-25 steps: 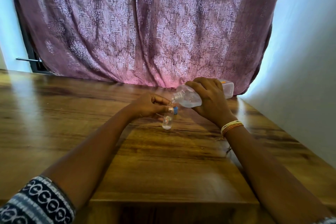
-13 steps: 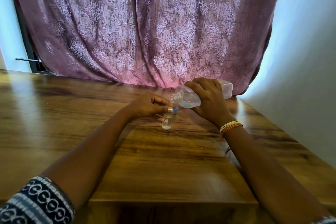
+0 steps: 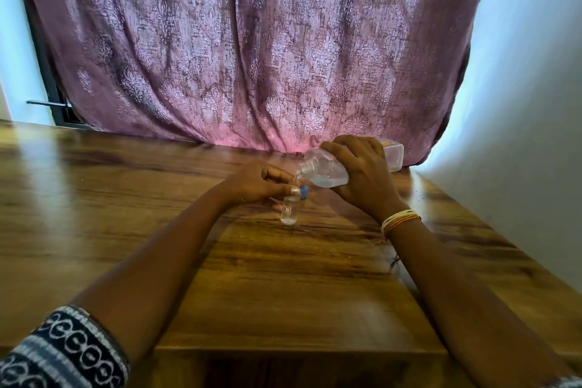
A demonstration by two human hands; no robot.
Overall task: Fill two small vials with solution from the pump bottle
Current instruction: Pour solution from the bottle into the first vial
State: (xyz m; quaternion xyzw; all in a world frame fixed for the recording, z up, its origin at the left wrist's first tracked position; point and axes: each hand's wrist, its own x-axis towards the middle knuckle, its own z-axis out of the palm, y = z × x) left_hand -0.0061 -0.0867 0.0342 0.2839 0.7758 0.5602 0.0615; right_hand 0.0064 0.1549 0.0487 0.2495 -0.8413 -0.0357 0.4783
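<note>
The right hand (image 3: 362, 173) is gripping the clear bottle (image 3: 327, 172), tipped neck-down and part-filled with clear liquid, over the vial (image 3: 289, 209) that the left hand (image 3: 258, 184) is pinching upright. Little is differing from a second ago. The labelled vial is holding some liquid; a blue cap (image 3: 303, 191) is lying beside it.

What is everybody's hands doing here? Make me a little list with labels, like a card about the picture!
left hand: pinches the top of the small vial, which stands upright on the table
right hand: grips the clear bottle, tipped so its open neck points down at the vial
vial: partly filled with clear liquid, has a small label
blue cap: on the table just behind the vial
second vial: not clearly seen
background: purple curtain
</note>
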